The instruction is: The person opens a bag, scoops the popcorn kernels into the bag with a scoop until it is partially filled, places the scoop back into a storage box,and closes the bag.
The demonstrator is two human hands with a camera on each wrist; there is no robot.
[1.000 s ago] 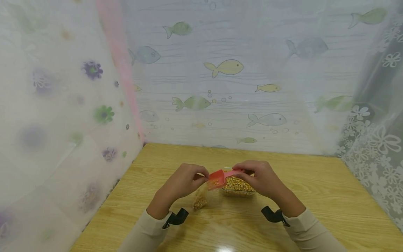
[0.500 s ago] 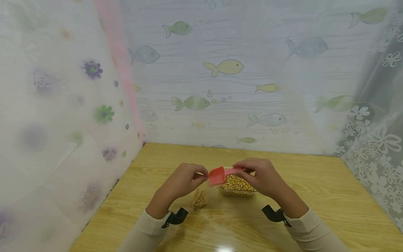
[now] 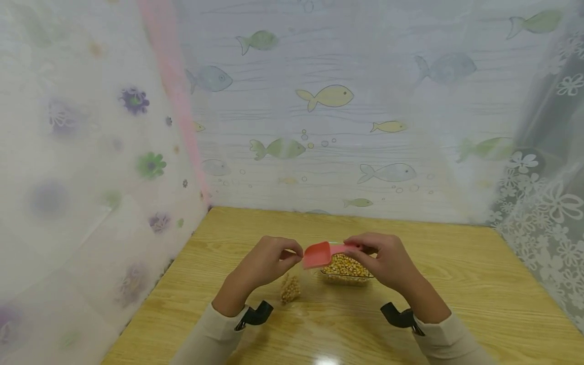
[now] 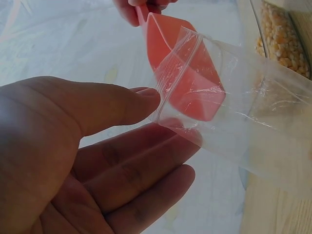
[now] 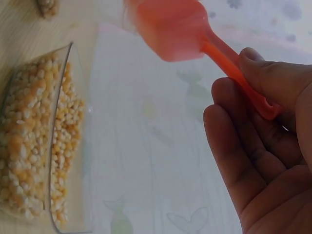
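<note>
My left hand pinches the zip edge of a clear plastic bag between thumb and forefinger. Corn kernels lie in the bag's bottom, low over the table. A pink scoop has its bowl tip at the bag's mouth, seen through the film in the left wrist view; no kernels show in the bowl. My right hand holds the scoop's handle between thumb and fingers. Behind the scoop stands a clear container filled with yellow corn kernels.
A wood-grain table lies under everything. Fish-print sheeting hangs along its back edge, flowered sheeting on the left, and lace-patterned sheeting on the right. Each wrist carries a black camera mount.
Kernels that were in the scoop bowl a second ago are gone from it. The right hand has shifted the scoop slightly right. My left hand has stayed in place on the bag.
</note>
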